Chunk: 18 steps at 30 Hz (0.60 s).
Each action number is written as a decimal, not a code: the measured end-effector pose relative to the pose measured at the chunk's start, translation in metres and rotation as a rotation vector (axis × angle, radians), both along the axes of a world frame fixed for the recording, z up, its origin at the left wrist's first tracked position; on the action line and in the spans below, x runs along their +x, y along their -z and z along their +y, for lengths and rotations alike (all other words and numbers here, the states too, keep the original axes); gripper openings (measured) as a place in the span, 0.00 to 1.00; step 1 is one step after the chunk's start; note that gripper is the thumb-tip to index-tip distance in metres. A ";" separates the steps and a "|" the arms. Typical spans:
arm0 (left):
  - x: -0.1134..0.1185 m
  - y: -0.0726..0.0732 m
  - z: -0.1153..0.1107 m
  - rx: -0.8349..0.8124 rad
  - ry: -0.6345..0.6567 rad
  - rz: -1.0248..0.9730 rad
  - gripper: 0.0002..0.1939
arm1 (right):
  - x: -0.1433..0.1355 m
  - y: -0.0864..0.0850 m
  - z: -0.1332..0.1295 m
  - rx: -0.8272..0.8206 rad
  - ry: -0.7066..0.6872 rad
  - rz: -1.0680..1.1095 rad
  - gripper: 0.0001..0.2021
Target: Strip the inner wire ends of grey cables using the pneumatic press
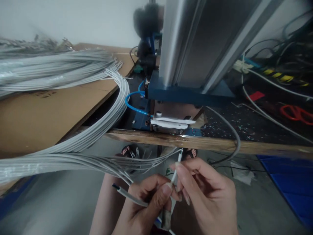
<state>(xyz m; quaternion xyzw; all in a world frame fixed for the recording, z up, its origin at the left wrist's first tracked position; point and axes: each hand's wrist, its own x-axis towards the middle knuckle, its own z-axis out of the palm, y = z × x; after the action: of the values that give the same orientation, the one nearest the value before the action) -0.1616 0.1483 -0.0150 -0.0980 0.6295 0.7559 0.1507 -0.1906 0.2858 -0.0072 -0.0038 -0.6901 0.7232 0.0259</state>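
My left hand (149,205) is closed, thumb against index finger, around a thin white cable (174,176). Higher up the same cable, my right hand (205,192) pinches it just below its upper end, where a short dark tip shows. A thicker grey-white cable (132,196) with dark inner wires at its cut end sticks out to the left from under my left hand's fingers. Below the left thumb is a greyish band (166,219); I cannot tell what it is. Both hands are in front of the bench edge, above my lap.
Bundles of grey cable (97,130) lie on cardboard (29,120) and hang past the wooden bench edge (207,143). A machine with a metal column (193,42) and blue air hose (132,98) stands ahead. Red-handled scissors (293,112) lie right; a blue sheet (281,182) is below.
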 end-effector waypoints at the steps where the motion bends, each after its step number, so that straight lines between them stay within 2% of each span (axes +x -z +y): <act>1: 0.001 0.001 -0.001 -0.016 0.007 -0.001 0.28 | 0.001 0.001 0.002 0.030 -0.004 0.013 0.14; 15: 0.009 0.005 -0.006 -0.180 0.075 0.099 0.29 | 0.005 0.008 0.014 0.240 -0.020 0.393 0.10; 17: 0.009 0.007 -0.007 -0.200 0.088 0.113 0.28 | 0.008 0.008 0.016 0.340 0.059 0.401 0.07; 18: 0.009 0.009 -0.008 -0.208 0.094 0.117 0.27 | 0.009 0.006 0.016 0.394 0.152 0.394 0.06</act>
<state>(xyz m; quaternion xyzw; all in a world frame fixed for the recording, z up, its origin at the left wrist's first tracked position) -0.1527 0.1407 -0.0238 -0.0394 0.7161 0.6831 0.1380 -0.1812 0.3016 -0.0135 0.0904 -0.7968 0.5579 0.2139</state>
